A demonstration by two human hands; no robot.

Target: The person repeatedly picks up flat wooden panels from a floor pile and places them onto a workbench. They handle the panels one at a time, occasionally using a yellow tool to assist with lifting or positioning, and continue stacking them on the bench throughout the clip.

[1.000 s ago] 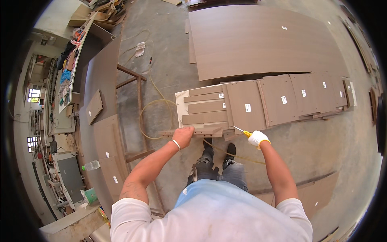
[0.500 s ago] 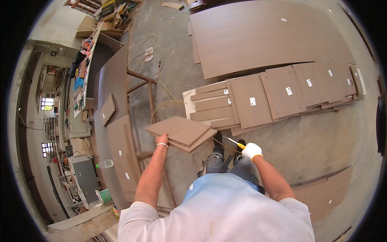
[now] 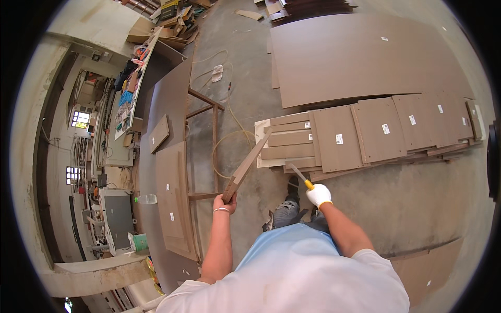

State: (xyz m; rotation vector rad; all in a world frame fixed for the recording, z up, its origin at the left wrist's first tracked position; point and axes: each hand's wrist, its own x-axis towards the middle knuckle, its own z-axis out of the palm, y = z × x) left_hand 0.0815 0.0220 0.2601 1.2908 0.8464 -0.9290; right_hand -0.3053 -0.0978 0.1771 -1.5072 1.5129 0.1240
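Observation:
My bare left hand (image 3: 226, 203), with a white band at the wrist, grips the near end of brown wood panels (image 3: 246, 168). They are tilted up on edge, so mostly their narrow sides show; there appear to be two together. My right hand (image 3: 319, 195), in a white glove, is closed around the yellow handle of a file (image 3: 299, 173). Its flat grey blade points forward and left, apart from the panels in my left hand. Beyond the blade lie narrow brown strips (image 3: 286, 137) on a pale board.
Overlapping brown panels with white labels (image 3: 338, 156) run to the right on the floor. Behind them lies a large brown sheet (image 3: 365, 62). At left, a long bench (image 3: 148, 229) carries more panels and a plastic bottle (image 3: 146, 199). A yellow hose (image 3: 222, 135) curls over the floor.
The panels in my left hand have turned from lying nearly flat to standing on edge. My right hand still holds the file, its blade now aimed farther forward. The view has shifted left.

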